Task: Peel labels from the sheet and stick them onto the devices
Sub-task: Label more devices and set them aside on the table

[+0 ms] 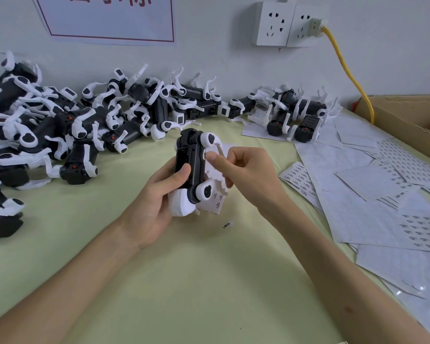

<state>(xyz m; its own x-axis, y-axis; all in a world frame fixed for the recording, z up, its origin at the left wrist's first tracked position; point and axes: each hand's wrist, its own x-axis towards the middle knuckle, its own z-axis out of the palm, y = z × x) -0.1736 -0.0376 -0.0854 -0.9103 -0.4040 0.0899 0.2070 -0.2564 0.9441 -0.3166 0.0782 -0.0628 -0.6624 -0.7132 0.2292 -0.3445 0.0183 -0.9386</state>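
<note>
My left hand [157,199] grips a black-and-white device [193,170] upright over the green table, thumb across its black body. My right hand [246,172] is at the device's right side, its thumb pressing a small white label [205,154] against the black casing; the other fingers are curled. A label sheet [217,202] lies on the table under the device, mostly hidden by it. One loose label [228,224] lies on the table just below the sheet.
A big pile of the same devices [60,120] fills the left and back of the table, with a smaller group [293,112] at the back right. Label sheets and backing papers [382,189] cover the right side. A cardboard box [407,115] and a yellow cable [345,68] are at far right.
</note>
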